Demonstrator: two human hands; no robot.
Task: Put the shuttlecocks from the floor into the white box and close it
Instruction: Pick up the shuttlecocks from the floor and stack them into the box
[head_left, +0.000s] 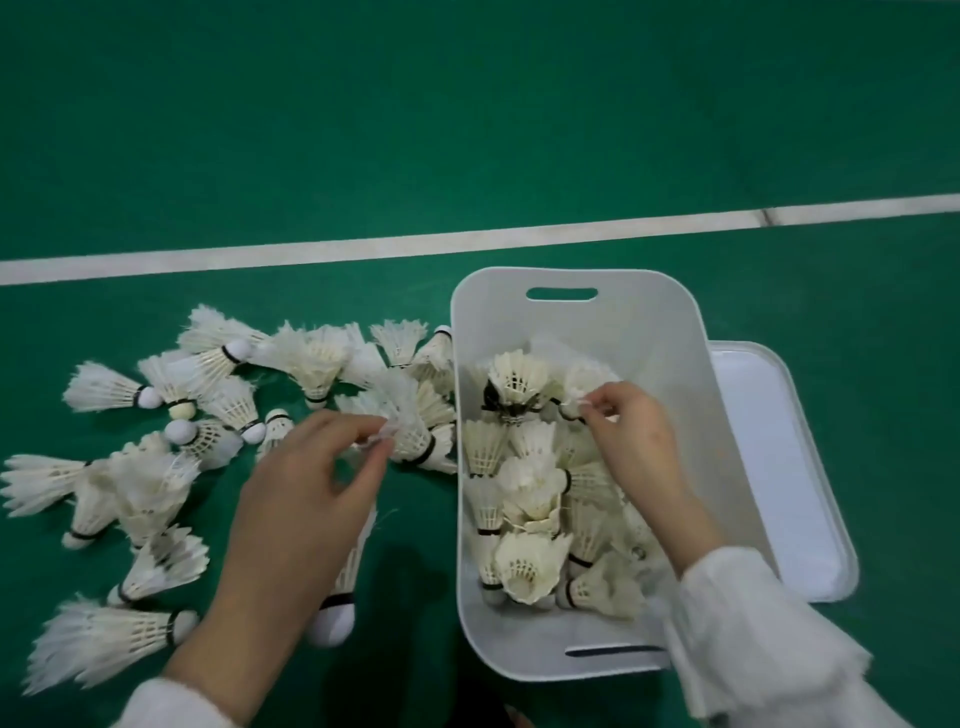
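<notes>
On a green court floor (467, 130), a scatter of loose shuttlecocks (156, 467) lies to the left of the white box (670, 332), the nearest few touching its left wall. The person's left hand (306, 499) reaches over this pile just left of the box, thumb and forefinger pinched on the feather edge of one shuttlecock (410, 436) — the other fingers curled loosely. A further shuttlecock (337, 608) lies partly under that wrist, cork toward the camera. The box stands open, handle slots in its far and near walls, with a heap of boxed shuttlecocks (524, 499) inside. The right hand (634, 441), in a white sleeve (753, 639), is inside the box, fingers closed on the feathers of a shuttlecock at the top of the heap (582, 387). The white lid (779, 467) lies flat on the floor against the box's right side. A white court line (311, 249) runs across the floor beyond the box.
</notes>
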